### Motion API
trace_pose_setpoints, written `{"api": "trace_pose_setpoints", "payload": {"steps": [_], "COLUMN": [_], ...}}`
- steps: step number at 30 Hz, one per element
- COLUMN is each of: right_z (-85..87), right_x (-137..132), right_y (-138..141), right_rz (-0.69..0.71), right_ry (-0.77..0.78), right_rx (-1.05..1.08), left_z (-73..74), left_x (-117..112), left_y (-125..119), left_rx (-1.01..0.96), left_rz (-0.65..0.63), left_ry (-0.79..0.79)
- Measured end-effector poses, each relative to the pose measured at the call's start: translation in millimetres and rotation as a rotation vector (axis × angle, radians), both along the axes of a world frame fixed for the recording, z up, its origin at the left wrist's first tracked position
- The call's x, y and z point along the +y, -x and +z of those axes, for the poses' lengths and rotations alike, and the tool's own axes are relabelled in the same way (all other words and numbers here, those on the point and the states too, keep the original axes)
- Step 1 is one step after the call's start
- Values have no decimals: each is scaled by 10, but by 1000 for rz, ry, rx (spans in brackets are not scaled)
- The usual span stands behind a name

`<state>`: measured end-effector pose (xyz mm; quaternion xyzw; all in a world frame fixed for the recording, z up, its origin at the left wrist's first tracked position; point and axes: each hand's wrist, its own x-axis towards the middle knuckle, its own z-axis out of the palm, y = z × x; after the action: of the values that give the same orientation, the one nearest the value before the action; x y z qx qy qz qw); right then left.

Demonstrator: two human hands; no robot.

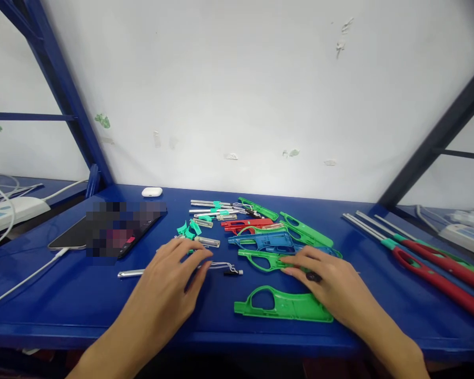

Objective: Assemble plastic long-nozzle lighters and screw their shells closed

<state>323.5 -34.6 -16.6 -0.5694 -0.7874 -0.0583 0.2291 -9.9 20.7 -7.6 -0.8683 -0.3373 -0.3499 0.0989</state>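
Green plastic, hollow and ribbed, formed the looped half-shell (274, 258) right of the frame's centre and a glossy lower half-shell (300, 307) nearer the bottom edge. Smooth blue half-shells (269, 241) and red half-shells (245, 224) lay above them on the painted blue table (205, 316). A slender metal rod (130, 273), trailing white wires, ran beneath the left hand (176, 271) left of centre. The looped half-shell lay at the fingertips of the right hand (324, 271), which touched its near end; whether they pinched it could not be told. A small dark piece (313, 276) showed among those bent fingers. The left hand arched palm down, fingers curled, its grip on the rod unclear. Both forearms slanted inward from the lower corners.
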Motion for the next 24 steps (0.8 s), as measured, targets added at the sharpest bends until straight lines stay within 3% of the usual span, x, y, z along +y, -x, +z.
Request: {"api": "trace_pose_setpoints", "payload": {"steps": [4, 8, 13, 20, 24], "right_z": [45, 143, 153, 23, 34], "right_x": [-22, -203, -415, -165, -112], "right_y": [-130, -96, -14, -112, -102], "right_rz": [-99, -100, -26, -115, -165], "right_ry": [-63, -65, 214, 103, 36], "right_rx": [33, 156, 138, 65, 16], "left_z": [-89, -161, -145, -103, 129], "left_x": [21, 45, 61, 59, 130], "left_y": [307, 459, 403, 262, 119], "left_rx": [89, 127, 76, 9, -7], "left_rz": [118, 121, 82, 14, -46], "left_ry": [4, 27, 82, 83, 66]}}
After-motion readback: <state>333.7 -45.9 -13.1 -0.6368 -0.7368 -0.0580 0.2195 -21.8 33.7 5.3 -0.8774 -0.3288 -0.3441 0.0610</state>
